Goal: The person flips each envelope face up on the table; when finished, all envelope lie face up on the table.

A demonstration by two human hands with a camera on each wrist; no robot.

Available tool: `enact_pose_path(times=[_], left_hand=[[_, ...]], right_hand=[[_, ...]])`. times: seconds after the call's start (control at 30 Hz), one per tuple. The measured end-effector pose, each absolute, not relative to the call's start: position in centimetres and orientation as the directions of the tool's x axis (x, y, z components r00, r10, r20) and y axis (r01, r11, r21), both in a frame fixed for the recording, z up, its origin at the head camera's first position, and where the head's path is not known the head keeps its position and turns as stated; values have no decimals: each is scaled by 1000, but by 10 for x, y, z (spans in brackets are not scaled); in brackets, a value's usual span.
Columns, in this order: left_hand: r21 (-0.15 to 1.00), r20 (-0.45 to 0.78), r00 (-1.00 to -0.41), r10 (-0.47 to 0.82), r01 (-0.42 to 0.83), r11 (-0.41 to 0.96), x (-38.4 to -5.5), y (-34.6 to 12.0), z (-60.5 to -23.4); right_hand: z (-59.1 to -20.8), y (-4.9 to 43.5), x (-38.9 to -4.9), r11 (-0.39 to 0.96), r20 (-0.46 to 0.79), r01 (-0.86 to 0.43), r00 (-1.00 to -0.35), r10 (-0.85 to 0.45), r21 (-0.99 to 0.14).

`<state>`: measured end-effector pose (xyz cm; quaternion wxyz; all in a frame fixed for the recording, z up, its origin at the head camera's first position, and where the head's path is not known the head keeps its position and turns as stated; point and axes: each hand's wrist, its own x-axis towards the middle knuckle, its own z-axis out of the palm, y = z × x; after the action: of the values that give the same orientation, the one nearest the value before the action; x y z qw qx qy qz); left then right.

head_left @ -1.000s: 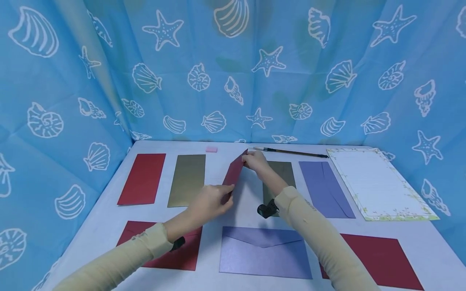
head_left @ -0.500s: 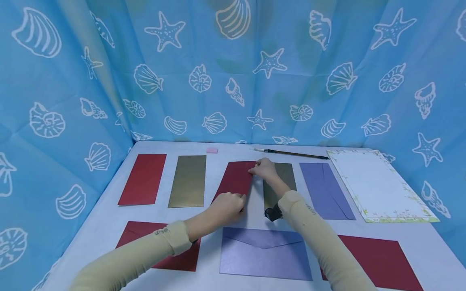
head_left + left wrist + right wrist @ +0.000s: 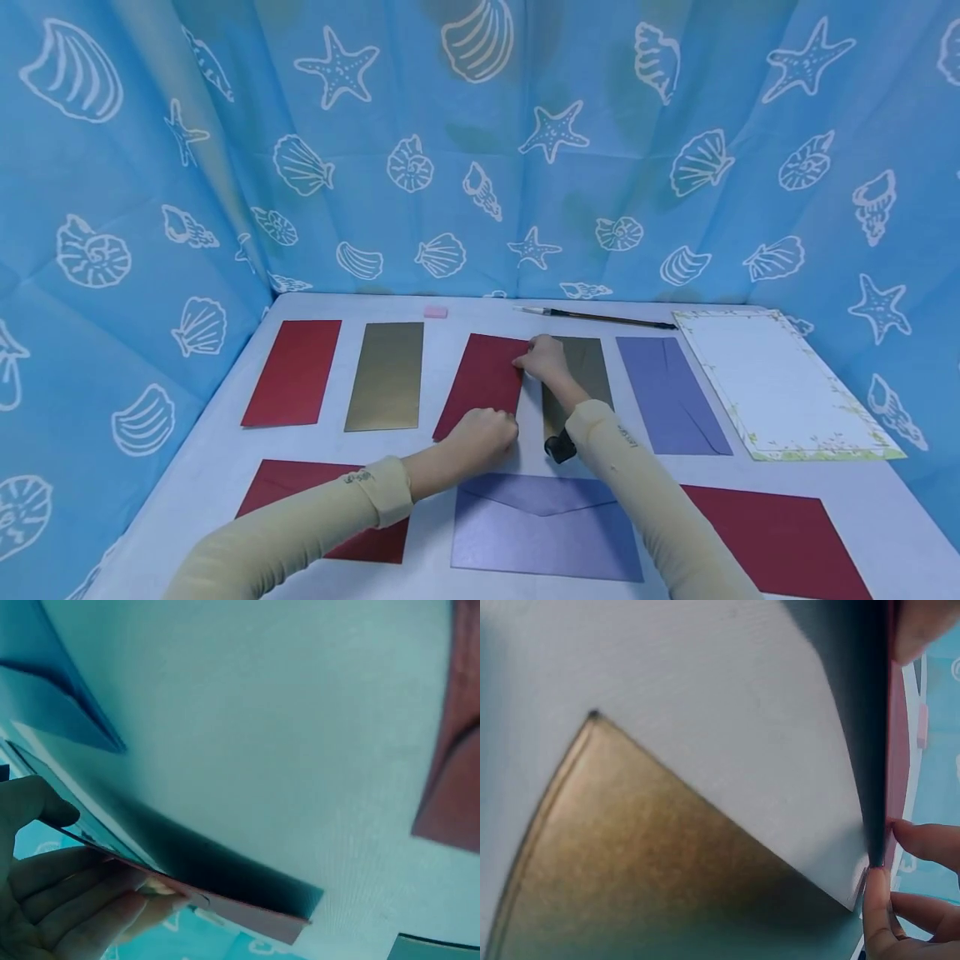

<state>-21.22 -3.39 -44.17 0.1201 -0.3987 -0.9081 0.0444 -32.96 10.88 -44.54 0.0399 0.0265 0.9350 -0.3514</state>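
A dark red envelope (image 3: 483, 375) lies in the middle of the table's back row, slightly slanted. My left hand (image 3: 482, 435) is at its near right corner; in the left wrist view its thumb and fingers pinch the red envelope (image 3: 262, 920) from both sides. At the far right corner my right hand (image 3: 549, 360) pinches the edge between thumb and fingers. The right wrist view shows the envelope (image 3: 898, 750) edge-on, with a shadow beneath it. Partly covered by the right hand is a gold envelope (image 3: 588, 367) just to the right.
Left in that row are a red envelope (image 3: 291, 375) and a gold one (image 3: 386, 375). Right stand a purple envelope (image 3: 667, 392) and bordered paper (image 3: 783, 383). A brush (image 3: 607, 317) and pink eraser (image 3: 435, 312) lie behind. In front lies a purple envelope (image 3: 543, 542) between red ones.
The dark red envelope, held nearly edge-up a second ago, has turned over and come down flat, its broad face now showing. The left hand has moved right and nearer the front.
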Motion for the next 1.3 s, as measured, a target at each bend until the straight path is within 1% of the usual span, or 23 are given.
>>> enact_pose_path(times=[0.13,0.23,0.37,0.47,0.6,0.7,0.9,0.97,1.1,1.2,1.3], left_hand=[[-163,183,-652,736,718,676,-212,-33,-446],[-158,187,-652,734,718,678,-212,-33,-448],[-165,218,-638,739,722,672,-212,-33,-450],[-163,242,-629,738,724,671,-212,-33,-452],[-122,246,-633,734,731,671,-212,-35,-453],[-67,241,-638,731,741,668,-212,-38,-452],[25,226,-632,741,765,644,-216,-60,-439],[48,186,-625,758,776,629,-217,-73,-435],[96,67,-613,787,789,606,-216,-101,-430],[117,22,-609,793,789,603,-213,-118,-431],[119,18,-610,792,788,604,-211,-130,-433]], right_hand=[[-444,110,-325,766,-71,43,-997,-4,-641],[-443,112,-323,758,-59,18,-998,-27,-652],[-444,115,-318,734,-8,-30,-999,-49,-679],[-444,116,-312,731,21,-70,-997,-76,-679],[-441,117,-301,724,53,-138,-989,-139,-676],[-439,118,-293,713,90,-209,-975,-202,-670],[-433,123,-275,727,127,-359,-926,-355,-586],[-431,123,-267,728,116,-384,-913,-391,-567],[-430,126,-249,719,90,-431,-883,-461,-546],[-429,128,-236,689,91,-513,-830,-551,-513],[-427,129,-225,647,68,-583,-766,-639,-491]])
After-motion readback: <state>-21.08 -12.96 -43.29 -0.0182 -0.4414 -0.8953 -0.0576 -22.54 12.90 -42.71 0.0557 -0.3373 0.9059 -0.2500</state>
